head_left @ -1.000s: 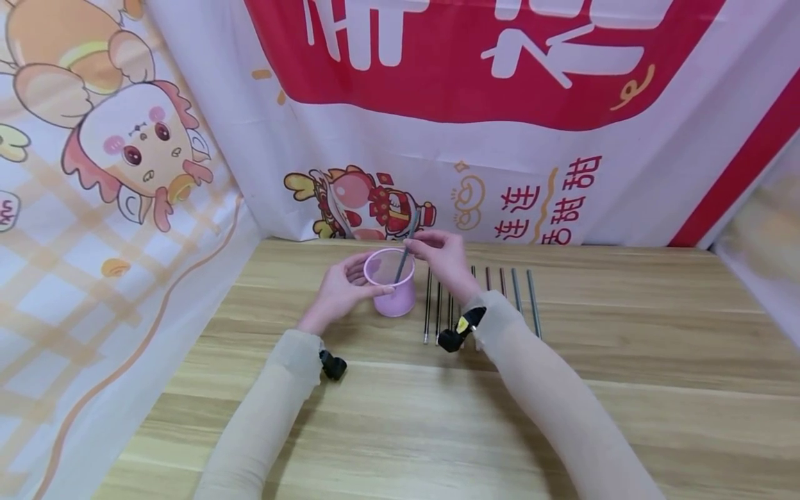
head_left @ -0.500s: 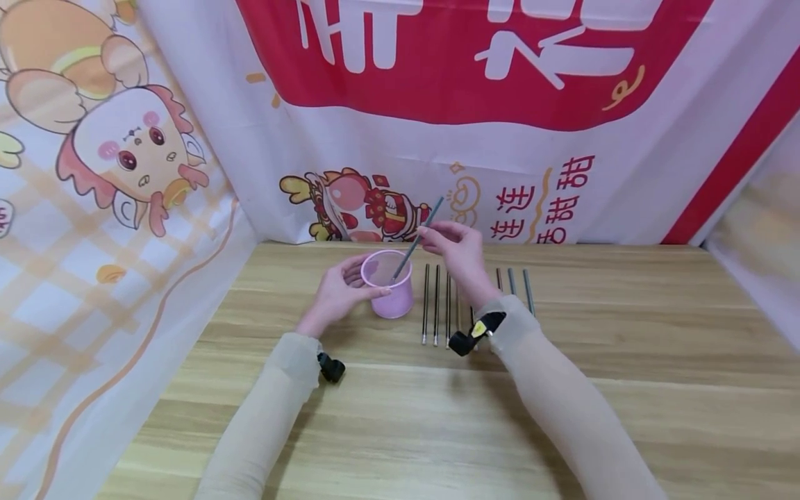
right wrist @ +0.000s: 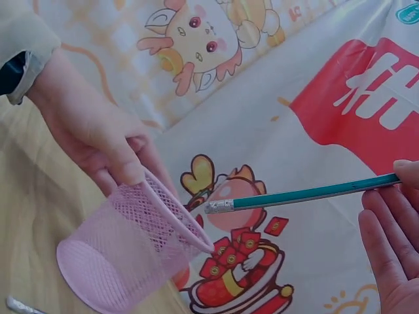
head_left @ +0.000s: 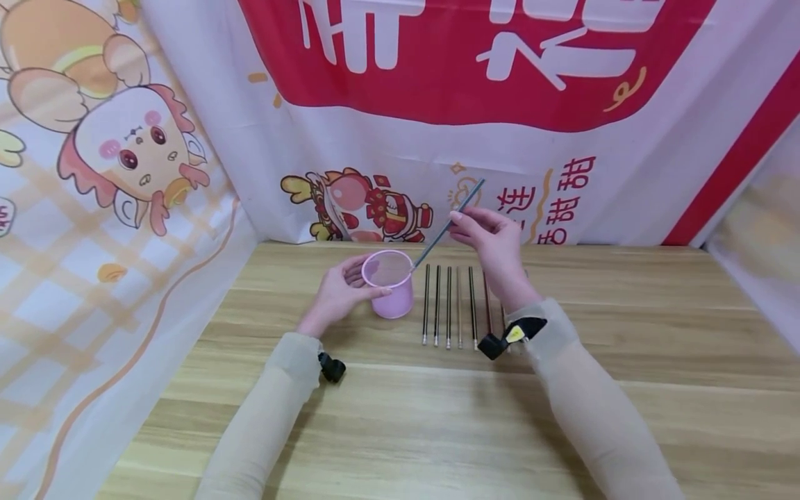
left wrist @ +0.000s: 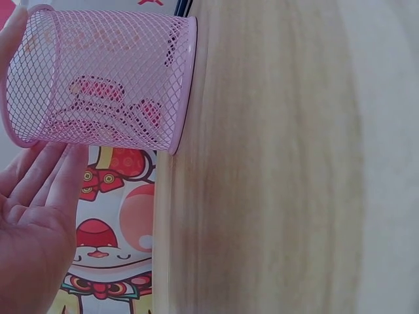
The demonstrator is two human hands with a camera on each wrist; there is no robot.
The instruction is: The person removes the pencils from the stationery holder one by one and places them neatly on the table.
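Observation:
My left hand (head_left: 334, 295) holds a pink mesh pen holder (head_left: 394, 303), thumb at the near side of its rim and fingers behind it. The holder stands upright on the table, and no pencil shows through its mesh wall (left wrist: 111, 78) in the left wrist view. Between thumb and fingers, my right hand (head_left: 496, 253) pinches a green pencil (right wrist: 308, 194). The pencil slants down to the left, and its silver eraser end (right wrist: 220, 207) is close to the holder's rim; whether they touch, I cannot tell.
Right of the holder, several pencils lie side by side on the wooden table (head_left: 387, 430), among them a black pencil (head_left: 437, 305) and a tan pencil (head_left: 460, 309). My right forearm hides part of the row. A printed cloth (head_left: 387, 139) hangs behind the table.
My right hand has moved right and slightly up, drawing the green pencil's eraser end from inside the pen holder to its rim. The left hand and holder stay about where they were.

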